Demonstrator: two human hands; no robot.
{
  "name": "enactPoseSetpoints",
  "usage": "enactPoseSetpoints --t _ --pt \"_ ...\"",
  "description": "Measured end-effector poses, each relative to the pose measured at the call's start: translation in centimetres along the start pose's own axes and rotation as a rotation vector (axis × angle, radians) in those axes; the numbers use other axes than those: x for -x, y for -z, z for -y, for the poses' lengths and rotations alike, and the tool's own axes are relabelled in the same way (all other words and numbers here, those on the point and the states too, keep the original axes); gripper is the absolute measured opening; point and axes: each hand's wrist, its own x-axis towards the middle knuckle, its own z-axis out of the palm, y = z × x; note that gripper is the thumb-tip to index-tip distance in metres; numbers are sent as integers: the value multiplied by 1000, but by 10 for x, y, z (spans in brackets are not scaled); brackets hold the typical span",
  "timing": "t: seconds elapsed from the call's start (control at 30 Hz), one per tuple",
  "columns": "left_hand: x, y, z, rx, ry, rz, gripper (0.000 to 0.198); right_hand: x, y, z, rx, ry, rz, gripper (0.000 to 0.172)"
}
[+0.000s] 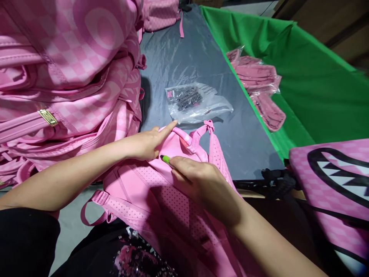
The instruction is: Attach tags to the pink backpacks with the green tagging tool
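Work on the pink backpack [173, 192] at the counter's [201, 57] near edge looks mid-way: the left hand [147, 144] pins its top by the handle, fingers flat, while the right hand [198, 179] grips a green-tipped tool [165, 158] against it.

green tool [165, 158]: mostly hidden in fist | backpack pile [69, 69]: cut off left

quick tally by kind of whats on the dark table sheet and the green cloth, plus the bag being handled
Pink backpack under the left hand and right hand: 1
Clear plastic bag of small dark parts on the dark sheet: 1
Clear plastic bag of pink straps on the green cloth: 1
Small green tool in the right fingers: 1
Total: 4
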Motion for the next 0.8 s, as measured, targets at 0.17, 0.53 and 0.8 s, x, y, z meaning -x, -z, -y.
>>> enactPoseSetpoints --t 0.17,0.53,0.8 --pt "0 0 -1 -4 14 -5 101 2 -1 -1 -30 -12 -8 28" --pt "-1 1 -1 7 10 -3 103 3 7 4 -5 -74 1 24" --pt "-1 0 2 1 -3 -13 101 0 1 5 -16 -59 -10 28"
